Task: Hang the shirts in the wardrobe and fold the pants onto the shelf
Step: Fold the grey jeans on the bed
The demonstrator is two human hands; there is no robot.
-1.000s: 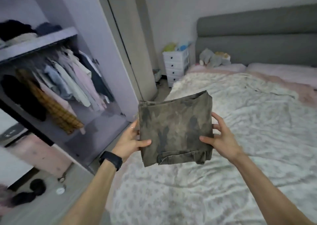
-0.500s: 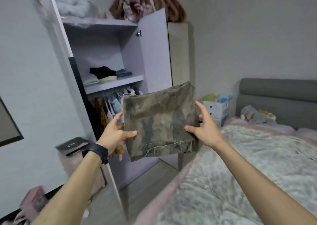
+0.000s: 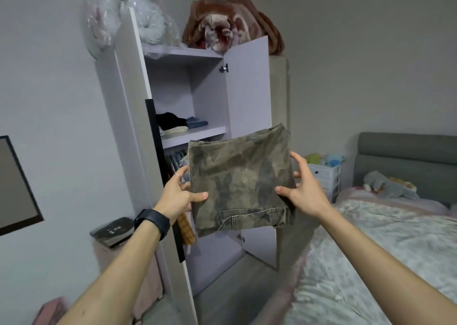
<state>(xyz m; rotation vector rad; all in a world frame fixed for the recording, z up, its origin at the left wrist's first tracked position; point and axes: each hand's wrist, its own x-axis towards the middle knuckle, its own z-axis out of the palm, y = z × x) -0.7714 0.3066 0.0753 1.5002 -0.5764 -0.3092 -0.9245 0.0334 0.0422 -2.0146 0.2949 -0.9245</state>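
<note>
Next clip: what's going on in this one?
A person holds folded camouflage pants up in front of the open wardrobe, the left hand pinching one side edge and the right hand the other. The pants are not yet on the shelf, which already carries a few folded clothes.

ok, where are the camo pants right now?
Head view, centre: the folded camo pants are held in the air between the left hand and right hand, in front of the open wardrobe, just below its shelf.
</note>
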